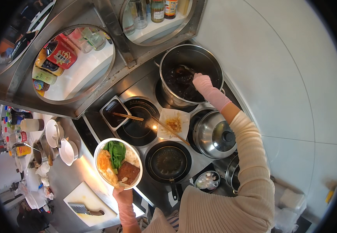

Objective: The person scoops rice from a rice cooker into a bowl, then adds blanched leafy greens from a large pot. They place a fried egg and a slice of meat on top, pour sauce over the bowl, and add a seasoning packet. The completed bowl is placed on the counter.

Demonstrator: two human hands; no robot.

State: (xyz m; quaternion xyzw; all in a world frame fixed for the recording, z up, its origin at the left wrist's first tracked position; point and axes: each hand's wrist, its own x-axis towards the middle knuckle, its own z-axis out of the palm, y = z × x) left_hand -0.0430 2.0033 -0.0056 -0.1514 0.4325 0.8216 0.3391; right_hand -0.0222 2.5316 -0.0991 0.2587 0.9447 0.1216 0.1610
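My left hand [124, 197], in a pink glove, holds a white round bowl [97, 157] by its near rim. Inside the bowl are green leaves [115, 153], a fried egg [105, 165], a brown slab of food [129, 171] and some rice [132, 156]. My right hand [206, 86], also gloved in pink, reaches over the rim of a large steel pot [166, 86]. Its fingers are closed around a utensil [187, 69] that dips among dark pieces in dark liquid [180, 83]; the utensil's kind is hard to make out.
A black frying pan [168, 162], a lidded steel pot [215, 134] and a rectangular container [115, 112] with chopsticks [127, 116] crowd the stove. Another chopstick crosses a stained paper [168, 134]. At left, a knife [83, 209] lies on a cutting board [79, 194], near white bowls [68, 151].
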